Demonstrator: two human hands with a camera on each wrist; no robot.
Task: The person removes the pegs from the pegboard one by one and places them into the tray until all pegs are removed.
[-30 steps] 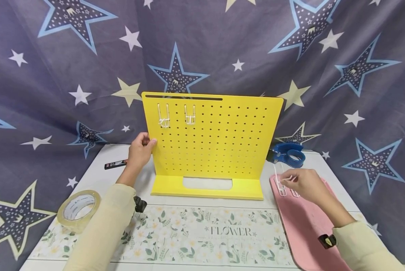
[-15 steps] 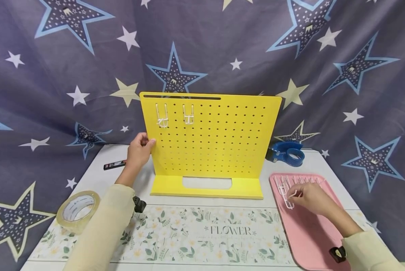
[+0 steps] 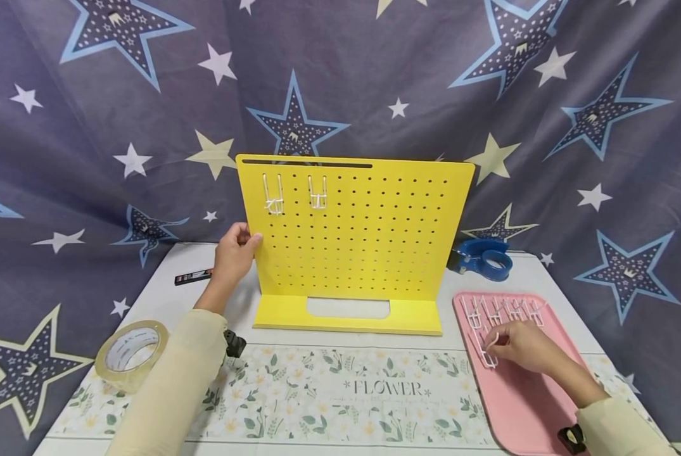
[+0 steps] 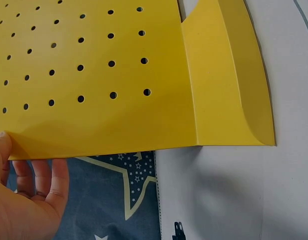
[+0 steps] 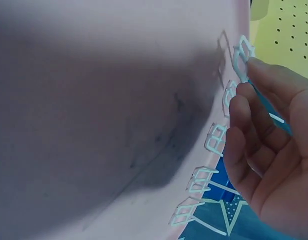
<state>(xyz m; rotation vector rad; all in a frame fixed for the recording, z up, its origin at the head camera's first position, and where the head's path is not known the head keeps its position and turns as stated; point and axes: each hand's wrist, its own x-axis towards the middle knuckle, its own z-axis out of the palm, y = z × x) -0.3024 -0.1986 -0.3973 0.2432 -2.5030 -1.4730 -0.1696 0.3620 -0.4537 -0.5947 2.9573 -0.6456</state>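
A yellow pegboard stands upright on its folded foot. My left hand grips its left edge, thumb on the front face and fingers behind, as the left wrist view also shows. Two white wire hooks hang near the board's upper left: the outer hook and the inner hook. Over the pink tray, my right hand pinches another white wire hook between thumb and fingertips. Several more white hooks lie in a row along the tray's far end.
A blue tape dispenser sits behind the tray, right of the board. To the left are a wide roll of clear tape and a slim black item. A floral runner crosses the table's front. A starry curtain hangs close behind.
My right hand has lowered and come nearer over the tray with the pinched hook, away from the row of hooks. The left hand stays on the board's edge.
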